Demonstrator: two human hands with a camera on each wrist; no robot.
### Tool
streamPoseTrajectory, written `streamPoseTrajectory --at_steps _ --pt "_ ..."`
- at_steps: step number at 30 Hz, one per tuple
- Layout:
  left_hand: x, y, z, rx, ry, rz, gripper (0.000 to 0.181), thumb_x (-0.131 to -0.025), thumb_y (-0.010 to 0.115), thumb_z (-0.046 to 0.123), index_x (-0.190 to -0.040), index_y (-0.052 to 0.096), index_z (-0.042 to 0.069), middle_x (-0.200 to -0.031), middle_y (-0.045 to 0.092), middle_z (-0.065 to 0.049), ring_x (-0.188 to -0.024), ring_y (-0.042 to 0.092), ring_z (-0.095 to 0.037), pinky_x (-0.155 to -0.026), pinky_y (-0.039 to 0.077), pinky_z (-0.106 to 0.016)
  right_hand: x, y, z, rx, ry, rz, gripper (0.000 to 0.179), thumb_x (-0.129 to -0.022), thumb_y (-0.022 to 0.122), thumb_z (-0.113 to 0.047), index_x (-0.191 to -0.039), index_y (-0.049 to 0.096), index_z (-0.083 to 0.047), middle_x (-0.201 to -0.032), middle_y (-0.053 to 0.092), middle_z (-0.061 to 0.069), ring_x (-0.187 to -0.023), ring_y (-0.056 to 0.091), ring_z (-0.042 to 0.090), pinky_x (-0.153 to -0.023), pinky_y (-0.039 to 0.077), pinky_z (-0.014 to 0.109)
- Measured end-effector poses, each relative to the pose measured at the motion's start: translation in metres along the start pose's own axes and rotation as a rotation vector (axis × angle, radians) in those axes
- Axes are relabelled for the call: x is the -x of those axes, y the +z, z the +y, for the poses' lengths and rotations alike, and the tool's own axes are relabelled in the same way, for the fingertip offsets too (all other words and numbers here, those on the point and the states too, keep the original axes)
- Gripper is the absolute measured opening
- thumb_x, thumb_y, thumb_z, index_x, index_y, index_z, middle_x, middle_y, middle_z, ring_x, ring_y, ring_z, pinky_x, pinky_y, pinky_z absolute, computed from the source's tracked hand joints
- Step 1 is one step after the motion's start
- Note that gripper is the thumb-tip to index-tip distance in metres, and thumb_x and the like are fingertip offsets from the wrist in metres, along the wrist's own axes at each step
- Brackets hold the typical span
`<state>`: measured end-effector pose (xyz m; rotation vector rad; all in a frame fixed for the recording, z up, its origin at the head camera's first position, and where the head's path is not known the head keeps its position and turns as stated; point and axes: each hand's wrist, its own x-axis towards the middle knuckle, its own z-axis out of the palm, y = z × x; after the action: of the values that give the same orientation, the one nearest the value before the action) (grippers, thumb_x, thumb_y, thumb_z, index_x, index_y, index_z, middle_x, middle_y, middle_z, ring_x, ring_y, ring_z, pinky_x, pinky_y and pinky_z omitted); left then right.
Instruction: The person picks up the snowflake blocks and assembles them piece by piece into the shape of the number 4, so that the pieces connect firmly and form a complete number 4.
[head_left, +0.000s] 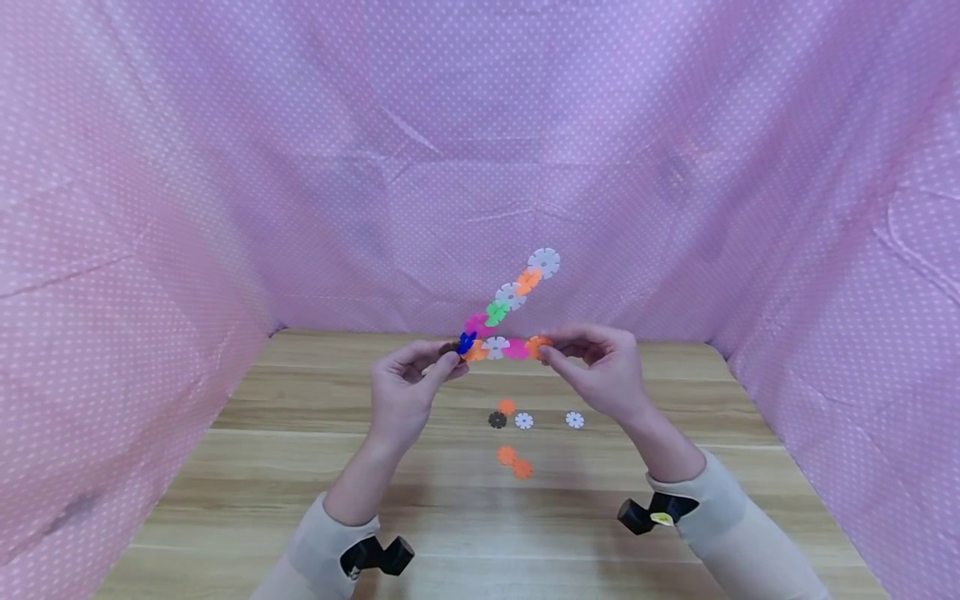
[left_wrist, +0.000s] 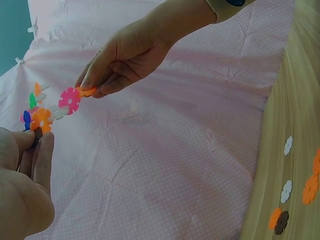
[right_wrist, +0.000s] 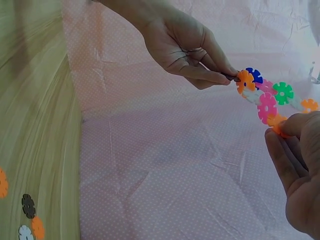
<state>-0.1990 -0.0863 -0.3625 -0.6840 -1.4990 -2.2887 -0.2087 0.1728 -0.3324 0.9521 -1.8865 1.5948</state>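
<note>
Both hands hold up a chain of notched plastic snowflake discs above the table. My left hand (head_left: 405, 387) pinches a brown disc (left_wrist: 38, 134) at the corner where two arms of the chain meet. From a blue disc (head_left: 467, 342) there, one arm slants up through pink, a green disc (head_left: 497, 313), white and orange to a white disc (head_left: 543, 263) at its tip. The other arm runs rightward through orange, white and a pink disc (right_wrist: 267, 107). At its end, my right hand (head_left: 606, 375) pinches an orange disc (head_left: 537, 347) between thumb and fingers.
Loose discs lie on the wooden table (head_left: 300, 467) below the hands: a brown disc (head_left: 497, 420), a white disc (head_left: 524, 421), another white disc (head_left: 574, 420) to the right, and several orange ones, two of them touching (head_left: 522, 468). Pink dotted cloth (head_left: 465, 100) walls the table's back and sides.
</note>
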Motion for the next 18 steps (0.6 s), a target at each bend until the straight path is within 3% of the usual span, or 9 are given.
streamPoseTrajectory --at_steps 9,18 --pt "0.0003 0.0005 -0.0001 0.007 -0.025 -0.04 0.025 -0.091 0.068 -0.02 -0.097 0.079 0.002 -0.098 0.082 0.002 -0.084 0.08 -0.013 -0.081 0.07 -0.035 0.0002 0.0032 -0.0004 -0.011 -0.035 0.041 0.02 -0.079 0.074 0.027 -0.096 0.074 0.015 -0.097 0.081 -0.014 -0.085 0.079 0.004 -0.073 0.068 0.021" --pt "-0.0006 0.0006 0.0004 0.019 -0.01 -0.073 0.024 -0.091 0.068 -0.02 -0.098 0.079 0.001 -0.099 0.082 0.003 -0.085 0.08 -0.012 -0.081 0.07 -0.035 -0.0013 0.0065 0.0007 -0.092 -0.07 0.064 0.022 -0.079 0.069 0.03 -0.098 0.072 0.019 -0.097 0.082 -0.007 -0.083 0.079 0.004 -0.074 0.068 0.02"
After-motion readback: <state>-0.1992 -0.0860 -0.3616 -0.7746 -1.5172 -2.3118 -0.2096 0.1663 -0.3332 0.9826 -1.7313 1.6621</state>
